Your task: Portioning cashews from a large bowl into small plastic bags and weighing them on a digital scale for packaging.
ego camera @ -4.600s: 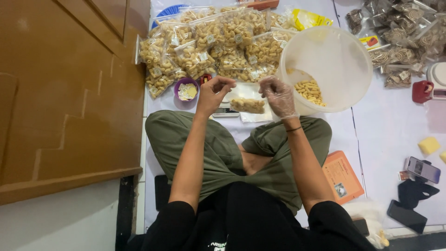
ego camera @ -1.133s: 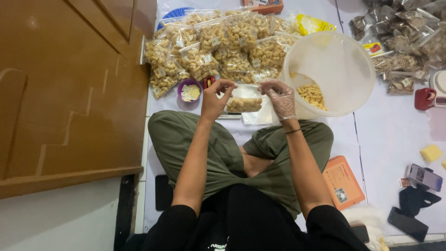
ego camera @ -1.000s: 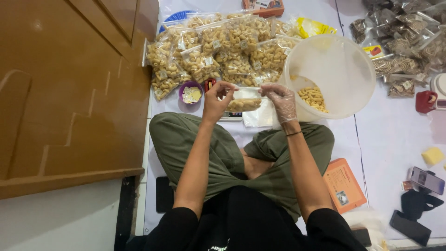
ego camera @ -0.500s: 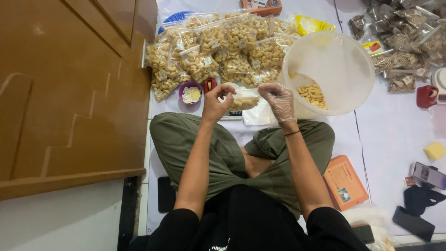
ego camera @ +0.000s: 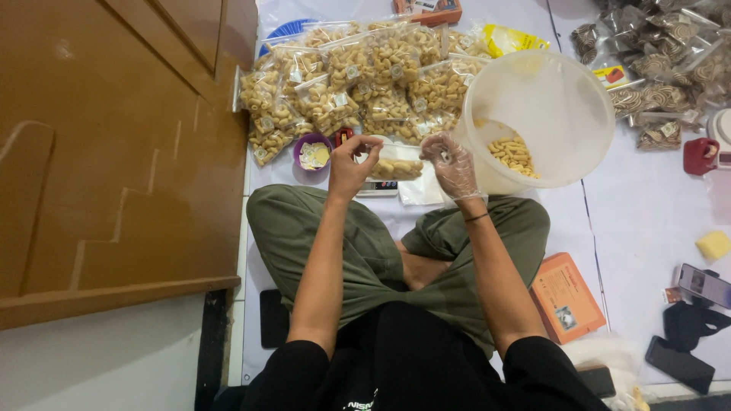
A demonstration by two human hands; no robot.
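Pinched at its top corners between both hands, a small clear bag of pale curled snacks hangs just above a flat scale on the white floor sheet; the bare left hand has thumb and fingers closed on the bag's left edge, while the right hand, in a thin clear glove, is closed on its right edge; whether the seal strip is fully pressed shut cannot be told from this height.

Seen from the head camera, the person sits cross-legged in olive trousers; a large white bucket with a little of the same snack at its bottom leans just beside the gloved hand; a heap of filled bags lies beyond the scale, and a small purple cup of paper bits stands near the left hand; darker packed snacks are piled well apart at the far right, an orange booklet lies by the right knee.

Judged from this, the risks are plain: a slippery glove could lose its corner, tipping the bag and spilling pieces over the scale; a seal left partly open would leak once stacked; an elbow swung outward could knock the tilted bucket over.
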